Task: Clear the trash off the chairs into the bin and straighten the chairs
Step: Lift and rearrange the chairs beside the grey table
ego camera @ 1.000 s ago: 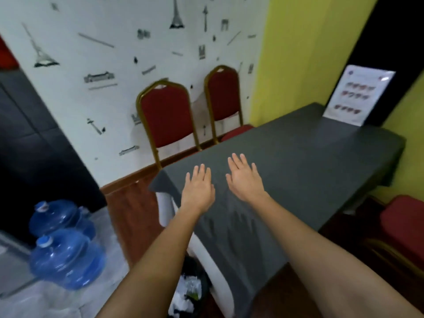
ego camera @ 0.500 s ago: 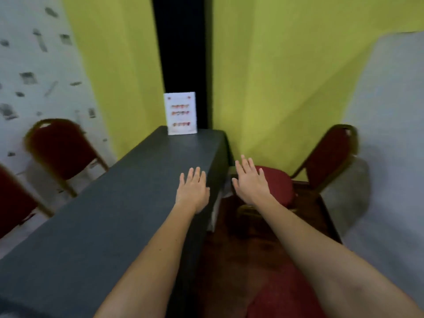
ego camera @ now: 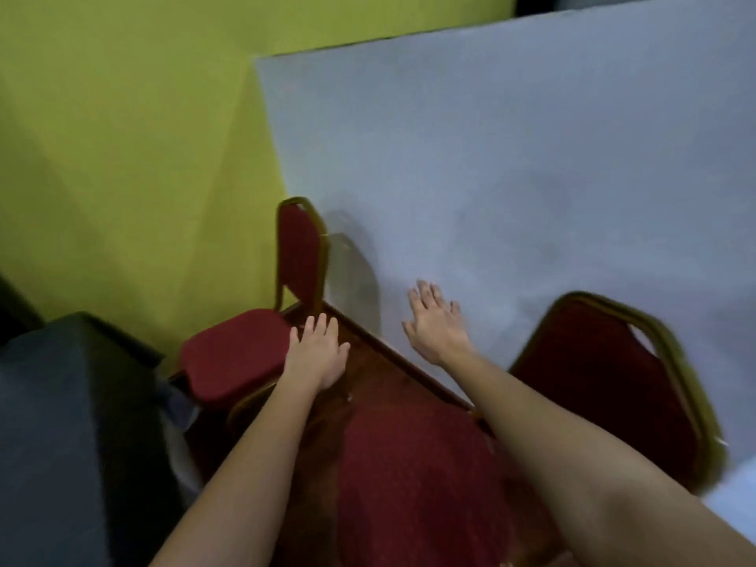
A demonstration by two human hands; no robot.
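Both hands empty, fingers spread flat, palms down, clamped on nothing. Left hand [ego camera: 315, 354] hovers just past the back-right corner of the far chair [ego camera: 241, 362] seat; fingers [ego camera: 321, 327] point up-frame toward the backrest base. Right hand [ego camera: 435, 325] is stretched toward the grey wall panel [ego camera: 511, 178]; can't tell if touching, and well apart from either seat.

Far chair lies left of and just beside the left hand, so left is the nearer hand. Seat's long axis runs lower-left to upper-right; front edge faces the dark table [ego camera: 61, 403], backrest stands upright at the wall corner.

Near chair [ego camera: 613, 382] sits under and between the forearms, backrest at right, frame blurred, seat facing left like the other.

No trash seen on either seat; small pale specks at the frame bottom, too small to tell. Bin not in view. Likely next: check seats, then square them up.
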